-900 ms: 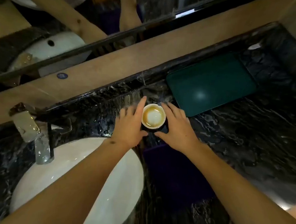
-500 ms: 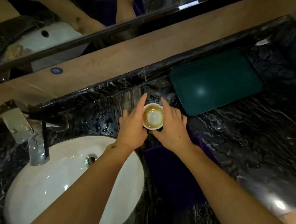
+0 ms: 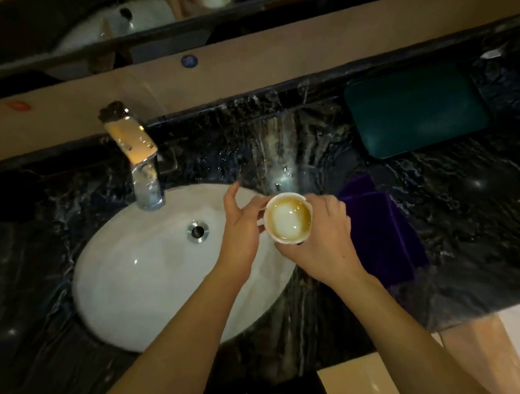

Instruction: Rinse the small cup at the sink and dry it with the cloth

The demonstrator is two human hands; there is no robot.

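The small white ceramic cup [image 3: 288,218], with a brown-stained inner wall and a little pale liquid in its bottom, is now sitting in the air over the right edge of the white oval basin [image 3: 144,278], no longer resting on the wet black marble counter [image 3: 463,239] beside the dark green rectangular tray [image 3: 416,112] where it stood a moment ago. The right hand [image 3: 325,246] is carrying it, fingers and thumb curling round the cup's right side and underside in a firm wrap. The left hand [image 3: 241,226] is staying close on the cup's left, its fingertips touching or almost touching the rim; the forefinger is lifting free and the other fingers are loosely bent, so it seems to be steadying more than gripping, though how much contact it has is hard to tell. The folded purple cloth [image 3: 381,231] is lying on the counter just right of the basin, partly behind the right hand, untouched. The chrome faucet [image 3: 139,165] is standing at the basin's back rim, well to the left of the cup, and no stream is showing from its spout. Judging by this, the pickup is done and the cup is on its way to the rinse: it likely needs to travel further left under the spout, and the water probably has to be turned on.
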